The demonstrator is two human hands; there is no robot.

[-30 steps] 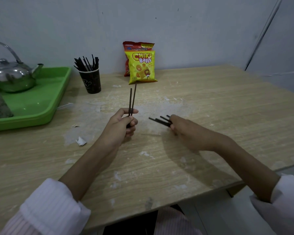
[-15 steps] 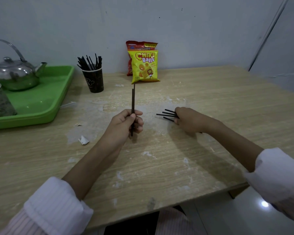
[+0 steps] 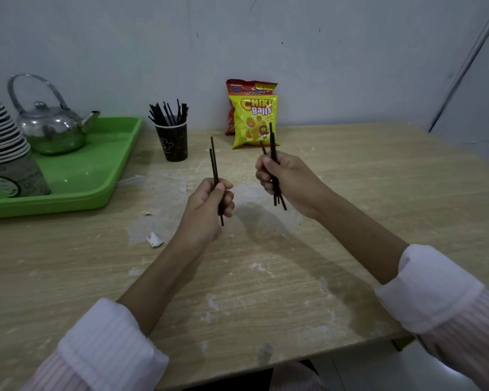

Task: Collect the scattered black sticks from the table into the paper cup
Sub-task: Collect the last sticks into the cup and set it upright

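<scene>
The table is seen with a paper cup of black sticks near its far edge. Two sticks are grasped upright in the left hand; several sticks are clenched in the right hand, above the table's middle.

"Chiki Balls" on yellow snack bag

Black sticks upright in both fists; more bunched in dark paper cup, back-left.
</scene>
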